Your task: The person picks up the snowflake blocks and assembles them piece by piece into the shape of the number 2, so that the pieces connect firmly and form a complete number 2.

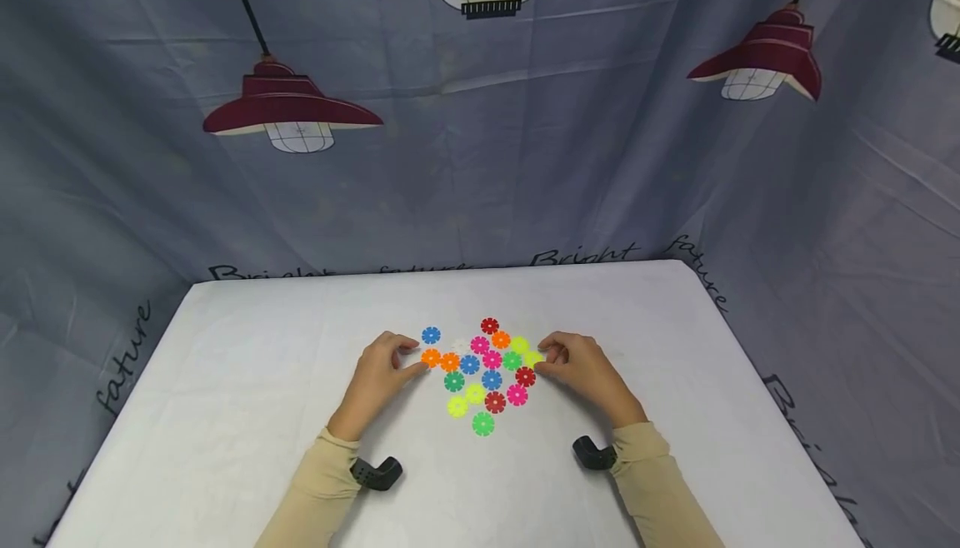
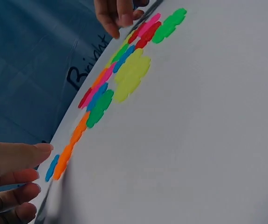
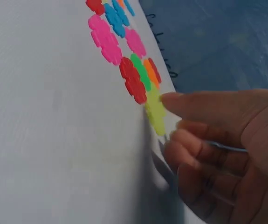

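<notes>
Several notched, flower-shaped plastic discs lie flat in a loose diamond-like cluster on the white table. At its left edge are an orange disc (image 1: 431, 357) and a blue disc (image 1: 431, 335). My left hand (image 1: 381, 373) is beside these two, thumb and fingers apart with nothing between them; the left wrist view shows the thumb (image 2: 43, 147) short of the blue disc. On the right, my right hand (image 1: 581, 365) is by a yellow disc (image 1: 533, 359) and a red disc (image 1: 525, 376). Its fingers bend loosely, and the thumb tip (image 3: 168, 99) is close to the yellow disc; contact is unclear.
Other discs include a dark red one (image 1: 490, 326) at the back and a light green one (image 1: 483, 424) at the front. The white table (image 1: 247, 415) ends at a grey-blue curtain (image 1: 465, 156) printed with lamps. A black wrist device (image 1: 377, 474) sits beside each sleeve.
</notes>
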`<state>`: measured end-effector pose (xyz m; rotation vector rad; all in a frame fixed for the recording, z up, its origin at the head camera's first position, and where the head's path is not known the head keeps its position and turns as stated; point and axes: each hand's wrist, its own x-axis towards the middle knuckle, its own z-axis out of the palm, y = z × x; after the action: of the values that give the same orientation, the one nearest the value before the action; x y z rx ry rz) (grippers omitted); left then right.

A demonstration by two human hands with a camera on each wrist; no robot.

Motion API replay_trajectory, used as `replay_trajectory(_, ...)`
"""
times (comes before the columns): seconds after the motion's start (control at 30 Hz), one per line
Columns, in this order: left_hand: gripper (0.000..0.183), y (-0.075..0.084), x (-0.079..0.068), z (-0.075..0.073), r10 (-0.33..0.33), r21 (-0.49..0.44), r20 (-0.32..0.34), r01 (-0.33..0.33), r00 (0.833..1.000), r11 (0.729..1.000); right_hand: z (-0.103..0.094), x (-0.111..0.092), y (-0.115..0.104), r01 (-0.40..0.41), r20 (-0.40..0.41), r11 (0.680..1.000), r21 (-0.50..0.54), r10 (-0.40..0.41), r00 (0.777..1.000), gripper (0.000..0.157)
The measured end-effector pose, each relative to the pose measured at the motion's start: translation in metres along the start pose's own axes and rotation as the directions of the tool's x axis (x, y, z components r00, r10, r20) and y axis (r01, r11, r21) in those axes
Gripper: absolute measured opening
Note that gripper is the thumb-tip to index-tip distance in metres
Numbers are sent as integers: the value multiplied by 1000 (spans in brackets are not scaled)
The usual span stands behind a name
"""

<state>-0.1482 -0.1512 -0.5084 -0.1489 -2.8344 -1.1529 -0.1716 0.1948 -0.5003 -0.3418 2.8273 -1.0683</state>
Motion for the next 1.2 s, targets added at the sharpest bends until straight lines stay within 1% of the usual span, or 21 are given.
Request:
replay_trajectory(0.07, 35, 2, 4, 8, -9, -4, -6, 9, 1000, 1000, 5, 3, 0, -24, 20, 1000, -10, 24, 1000, 30)
replay_trajectory(0.17, 35, 3, 7, 17, -22, -4, -29, 22, 999, 1000, 9, 6, 1, -47, 27, 999, -24, 48, 998, 30)
replay_trajectory(0.23, 37, 3, 7, 22, -34, 4, -52, 34, 998, 999, 10, 7, 2, -53, 31, 998, -28, 54, 998, 30)
replay_trajectory(0.33, 38, 3, 5, 27, -32, 17, -82, 33, 996, 999, 11, 6, 3, -66, 34, 998, -19, 66, 997, 30)
replay_trajectory(0.5, 32, 6, 4, 30, -20, 19, -93, 21, 995, 1000, 8, 7, 4, -75, 47, 997, 8, 75, 996, 29)
replay_trajectory(0.67, 28, 6, 5, 29, -30, 12, -92, 32, 995, 999, 7, 9, 5, -71, 59, 997, 34, 69, 996, 29)
replay_trajectory(0.83, 27, 4, 5, 27, -46, -36, -81, 43, 996, 998, 7, 10, 4, -71, 59, 994, 85, 66, 996, 29)
replay_trajectory(1.0, 23, 3, 5, 23, -86, -110, -76, 77, 993, 991, 6, 10, 4, -54, 68, 991, 121, 46, 997, 24)
replay_trajectory(1.1, 21, 2, 7, 21, -104, -168, -69, 91, 992, 981, 6, 9, 3, -42, 62, 989, 145, 33, 998, 21)
replay_trajectory(1.2, 19, 1, 7, 18, -123, -252, -41, 109, 992, 962, 8, 8, -1, -30, 42, 982, 186, 23, 999, 19)
